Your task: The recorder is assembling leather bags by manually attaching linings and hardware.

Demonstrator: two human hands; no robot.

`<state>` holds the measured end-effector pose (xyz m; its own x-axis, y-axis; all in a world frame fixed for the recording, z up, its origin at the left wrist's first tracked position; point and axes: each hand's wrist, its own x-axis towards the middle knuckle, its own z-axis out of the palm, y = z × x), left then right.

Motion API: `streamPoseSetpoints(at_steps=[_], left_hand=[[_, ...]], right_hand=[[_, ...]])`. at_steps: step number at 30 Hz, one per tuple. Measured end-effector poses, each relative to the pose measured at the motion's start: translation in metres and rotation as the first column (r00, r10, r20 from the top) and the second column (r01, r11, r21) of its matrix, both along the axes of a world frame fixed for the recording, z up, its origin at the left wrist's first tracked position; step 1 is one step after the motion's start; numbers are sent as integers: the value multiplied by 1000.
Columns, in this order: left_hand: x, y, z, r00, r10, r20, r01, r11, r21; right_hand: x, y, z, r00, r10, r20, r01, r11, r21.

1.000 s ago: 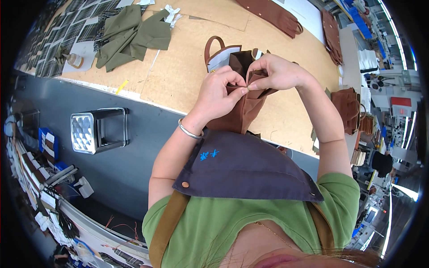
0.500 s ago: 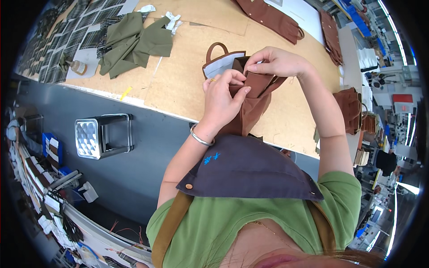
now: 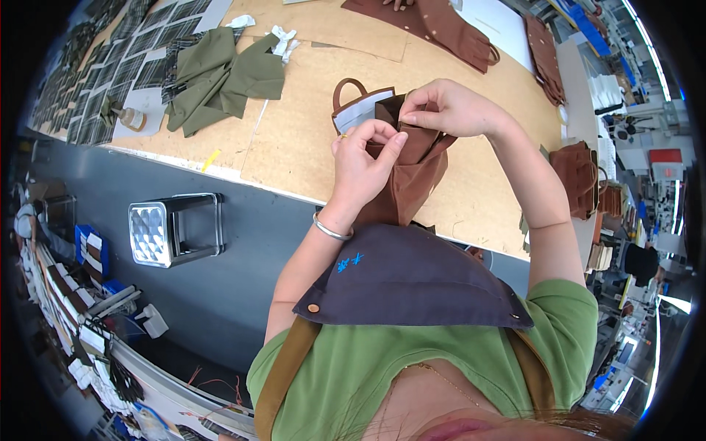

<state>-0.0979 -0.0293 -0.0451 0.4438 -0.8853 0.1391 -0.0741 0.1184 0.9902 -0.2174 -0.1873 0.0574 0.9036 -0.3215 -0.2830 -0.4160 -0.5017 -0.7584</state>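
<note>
A brown fabric bag [image 3: 412,184] stands at the table's front edge, close against my apron. Its mouth faces up and shows a dark brown inside. A flap with a pale lining and a looped brown handle [image 3: 350,87] tilts away on the far left side. My left hand [image 3: 368,158] is closed, thumb and forefinger pinching the bag's near left rim. At the upper rim, my right hand [image 3: 450,109] also pinches the fabric between thumb and fingertips. Whether anything small lies between the fingertips is hidden.
Olive green cloth pieces [image 3: 228,81] lie at the left beside plaid fabric [image 3: 158,44] and a small bottle [image 3: 132,117]. More brown bag pieces [image 3: 448,33] lie at the far side, where another person's hand [image 3: 397,4] rests. A metal stool [image 3: 176,229] stands on the floor.
My left hand has shifted slightly along the rim; both hands keep pinching the bag. Another person's hand has come into view at the far brown piece.
</note>
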Motion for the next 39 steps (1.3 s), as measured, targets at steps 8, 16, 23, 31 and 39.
streamPoseSetpoints(at_steps=[8,16,23,31,39], left_hand=[[0,-2,3,999,35,-39,-35,999,-14],[-2,1,5,995,19,94,-16,999,-37],[-1,4,18,978,40,-205,-63,993,-104],[4,6,3,996,-84,4,84,994,-64],[28,9,9,970,-74,230,75,997,3]], right_hand=[[-2,8,11,999,-6,-37,6,1000,6],[-5,11,8,1000,8,7,-9,1000,20],[-4,16,1,996,-84,-41,85,996,38],[-5,18,-3,996,-85,0,85,995,-50],[-3,24,3,995,-85,-55,83,996,-28]])
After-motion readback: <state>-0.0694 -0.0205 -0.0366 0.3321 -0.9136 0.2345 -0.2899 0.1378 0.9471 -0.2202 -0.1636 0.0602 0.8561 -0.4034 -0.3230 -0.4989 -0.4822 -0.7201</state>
